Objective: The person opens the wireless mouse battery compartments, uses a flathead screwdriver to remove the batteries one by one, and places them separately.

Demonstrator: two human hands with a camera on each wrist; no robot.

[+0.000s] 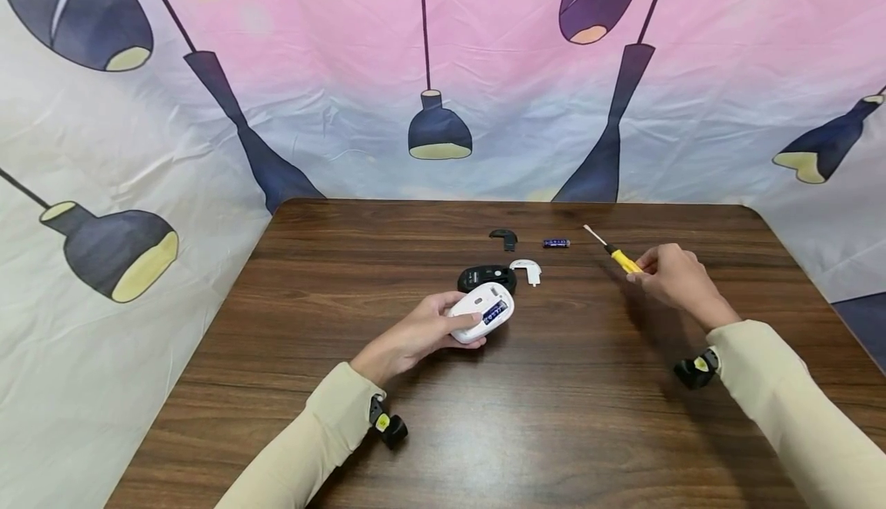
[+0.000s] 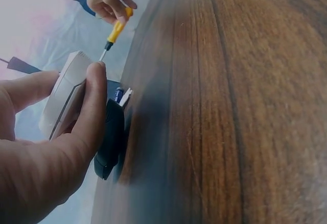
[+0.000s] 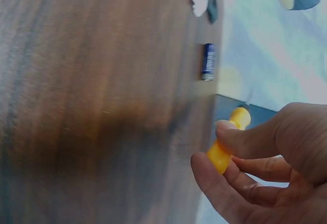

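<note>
A white computer mouse (image 1: pixel 471 328) is held in my left hand (image 1: pixel 432 326), underside up, its battery slot uncovered. Inside that slot lies a blue battery (image 1: pixel 494 311). My right hand (image 1: pixel 673 277) pinches the yellow handle of a screwdriver (image 1: pixel 626 262) above the table, its metal tip pointing away to the upper left. Just behind the white mouse, a black mouse (image 1: pixel 474 275) rests bottom up on the table, partly hidden. The right wrist view shows thumb and fingertips on the screwdriver's handle (image 3: pixel 219 156).
A white battery cover (image 1: pixel 527 266) lies beside the black mouse. Farther back are a black battery cover (image 1: pixel 504 235) and a loose blue battery (image 1: pixel 557 244). All lie on a dark wooden table (image 1: pixel 540 417). A printed cloth (image 1: pixel 332 140) hangs behind the table.
</note>
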